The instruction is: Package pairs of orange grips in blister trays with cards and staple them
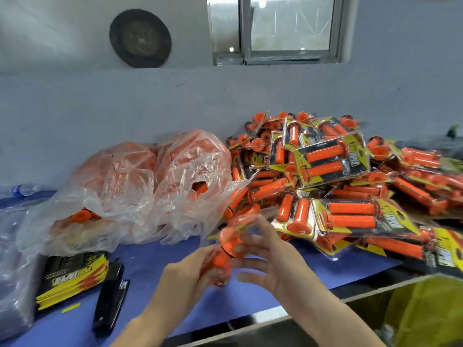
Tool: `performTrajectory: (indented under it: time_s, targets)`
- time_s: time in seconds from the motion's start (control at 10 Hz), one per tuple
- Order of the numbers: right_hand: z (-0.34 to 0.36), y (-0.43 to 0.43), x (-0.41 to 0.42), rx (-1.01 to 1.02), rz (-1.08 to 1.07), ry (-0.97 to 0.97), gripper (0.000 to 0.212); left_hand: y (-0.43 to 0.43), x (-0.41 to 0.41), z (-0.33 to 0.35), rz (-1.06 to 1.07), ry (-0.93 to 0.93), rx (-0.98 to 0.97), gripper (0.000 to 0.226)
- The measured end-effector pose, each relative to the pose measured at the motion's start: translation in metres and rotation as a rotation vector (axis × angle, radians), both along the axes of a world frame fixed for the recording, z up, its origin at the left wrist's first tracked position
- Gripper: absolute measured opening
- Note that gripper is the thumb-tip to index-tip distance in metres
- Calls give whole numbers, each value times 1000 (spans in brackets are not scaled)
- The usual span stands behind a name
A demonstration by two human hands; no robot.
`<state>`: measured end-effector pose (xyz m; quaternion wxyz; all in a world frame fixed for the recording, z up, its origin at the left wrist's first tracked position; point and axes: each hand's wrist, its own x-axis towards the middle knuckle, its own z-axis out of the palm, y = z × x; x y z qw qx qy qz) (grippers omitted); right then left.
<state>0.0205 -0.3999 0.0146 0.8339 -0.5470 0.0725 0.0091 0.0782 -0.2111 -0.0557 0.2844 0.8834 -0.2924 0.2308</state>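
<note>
My left hand (190, 269) grips a blister tray with orange grips (231, 242) in it, held above the blue table (155, 259); the picture is blurred there. My right hand (273, 256) is beside the tray with fingers spread, touching its right side. A stack of yellow and black cards (72, 276) lies at the front left, with a black stapler (110, 301) next to it. Clear plastic bags of loose orange grips (150, 186) sit behind the cards.
A big heap of finished packs (338, 176) covers the right half of the table, up against the wall. Stacked clear trays (12, 284) stand at the far left edge. A water bottle (23, 189) lies at the back left. A yellow bag (431, 311) is below the table's front edge.
</note>
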Motion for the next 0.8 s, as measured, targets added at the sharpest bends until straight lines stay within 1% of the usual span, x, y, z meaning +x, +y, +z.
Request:
performTrajectory:
  time_s: [0.1, 0.2, 0.3, 0.4, 0.5, 0.6, 0.7, 0.8]
  targets:
    - [4, -32, 4, -576, -372, -245, 76, -31, 7, 17, 61, 124, -458, 39]
    - [-7, -50, 20, -632, -321, -229, 64, -63, 19, 36, 71, 262, -676, 56]
    - [-17, -58, 43, -497, -343, -162, 55, -86, 31, 52, 20, 406, -718, 49]
    - [-22, -75, 68, -386, -517, -106, 53, -107, 41, 58, 17, 558, -724, 26]
    - [-15, -93, 97, -342, -596, -72, 52, -120, 61, 61, -30, 569, -626, 36]
    - [28, -117, 142, -288, -499, -211, 62, -138, 113, 99, -71, 355, -654, 55]
    - [91, -142, 180, -306, -609, -313, 52, -176, 189, 177, -123, 378, -861, 42]
    - [105, -163, 174, -261, -829, -416, 33, -195, 230, 232, -208, 546, -974, 47]
